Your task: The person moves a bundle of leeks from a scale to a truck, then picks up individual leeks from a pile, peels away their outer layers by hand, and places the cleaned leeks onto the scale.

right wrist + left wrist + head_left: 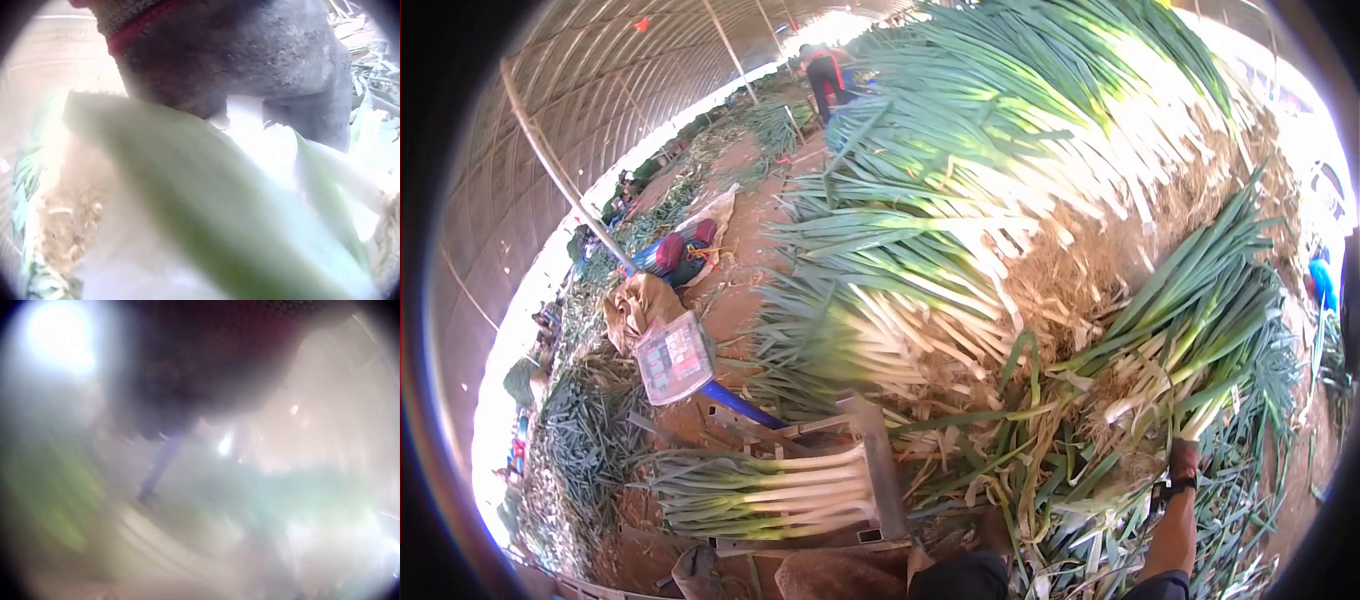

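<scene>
My right hand (1185, 460), in a dark glove, grips the pale stem of a green onion (1198, 422) at the edge of the pile on the right. In the right wrist view the gloved fingers (300, 56) curl around white stems (245, 112), and a broad green leaf (187, 181) crosses in front. The left wrist view is badly blurred; my left hand (200, 362) is a dark gloved shape there, with pale onion stems (169, 547) below it. How its fingers lie is hidden by the blur. A row of green onions (800, 490) lies in a metal frame (882, 480).
A big heap of green onions (1000, 230), roots toward the right, fills the middle and back. Left of the frame stands a scale display (675, 358) on a blue post (745, 405). A brown sack (645, 305) is behind it. Another person (825, 78) bends over far back.
</scene>
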Available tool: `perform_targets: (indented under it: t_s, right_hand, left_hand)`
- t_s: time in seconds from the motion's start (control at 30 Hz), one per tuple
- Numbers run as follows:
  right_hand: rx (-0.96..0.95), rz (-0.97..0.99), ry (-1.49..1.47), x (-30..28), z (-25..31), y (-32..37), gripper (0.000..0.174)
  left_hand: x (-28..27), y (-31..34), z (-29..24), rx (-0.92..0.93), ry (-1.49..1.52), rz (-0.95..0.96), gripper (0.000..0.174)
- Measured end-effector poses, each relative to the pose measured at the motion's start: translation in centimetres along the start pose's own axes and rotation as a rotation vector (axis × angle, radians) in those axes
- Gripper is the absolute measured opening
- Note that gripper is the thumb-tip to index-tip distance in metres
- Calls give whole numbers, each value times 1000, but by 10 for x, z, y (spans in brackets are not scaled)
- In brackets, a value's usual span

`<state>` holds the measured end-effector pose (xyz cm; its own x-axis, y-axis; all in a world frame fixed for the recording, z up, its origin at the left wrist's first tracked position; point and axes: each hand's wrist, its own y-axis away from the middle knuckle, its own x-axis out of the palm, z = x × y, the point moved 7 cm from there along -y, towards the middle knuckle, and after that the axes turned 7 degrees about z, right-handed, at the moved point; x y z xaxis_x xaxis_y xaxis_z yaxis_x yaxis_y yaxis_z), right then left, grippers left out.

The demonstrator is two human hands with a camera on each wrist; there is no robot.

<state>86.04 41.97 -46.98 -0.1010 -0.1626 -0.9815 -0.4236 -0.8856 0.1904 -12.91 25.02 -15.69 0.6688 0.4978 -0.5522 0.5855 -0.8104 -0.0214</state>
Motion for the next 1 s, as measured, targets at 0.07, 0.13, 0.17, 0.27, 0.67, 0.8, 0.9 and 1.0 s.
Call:
perform_targets:
  t_s: [0.07,0.13,0.17,0.27,0.67,0.8,0.9,1.0]
  right_hand:
    - [-159,-120,-211,-52,12,37,23]
    - [-105,-91,-675,-142,40,107,25]
    - [-102,-109,-814,-162,40,134,26]
    - [324,158,-1931,-78,5,158,32]
    - [342,279,-1962,-61,29,386,27]
    - [309,263,-1850,-100,26,408,33]
    - [205,212,-1683,-143,15,417,34]
    - [-31,92,-1286,-195,13,421,35]
  left_hand:
    - [-2,8,-6,30,55,-26,20]
    - [2,12,-19,91,170,-80,15]
    - [7,13,-29,123,226,-103,13]
    - [35,20,-74,150,235,-55,13]
    - [231,117,-222,130,452,852,20]
    - [292,157,-246,486,355,986,28]
    - [320,184,-254,249,385,1172,35]
    - [338,202,-255,15,827,1287,41]
